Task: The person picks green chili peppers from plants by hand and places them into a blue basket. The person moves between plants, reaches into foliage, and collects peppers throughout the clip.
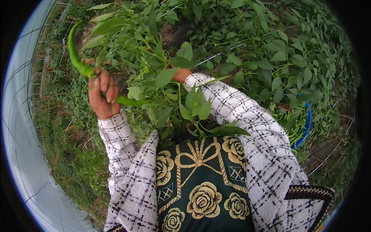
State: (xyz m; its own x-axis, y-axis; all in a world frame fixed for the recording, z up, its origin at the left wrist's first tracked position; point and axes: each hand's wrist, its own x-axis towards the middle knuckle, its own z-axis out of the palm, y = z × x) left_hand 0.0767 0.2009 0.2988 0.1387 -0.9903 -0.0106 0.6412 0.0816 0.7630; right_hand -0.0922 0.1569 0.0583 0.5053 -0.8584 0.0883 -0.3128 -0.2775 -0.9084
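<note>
My left hand (102, 95) is raised at the left with its fingers closed around green chili peppers. One long curved green chili pepper (74, 58) sticks up from the fingertips, its stem end in the fingers. From the palm side a second green chili pepper (132, 101) points right towards the leaves. Amid the foliage of a pepper plant (166, 76) directly before me is my right hand (181, 75). Leaves cover most of it, so its fingers and anything in them are hidden.
Behind my right forearm stands a blue container (308, 120) with several green peppers (294, 124) in it. White strings (213, 58) run through the dense plant rows. Translucent greenhouse film (17, 124) curves along the left. Dark ground cover (175, 33) shows between plants.
</note>
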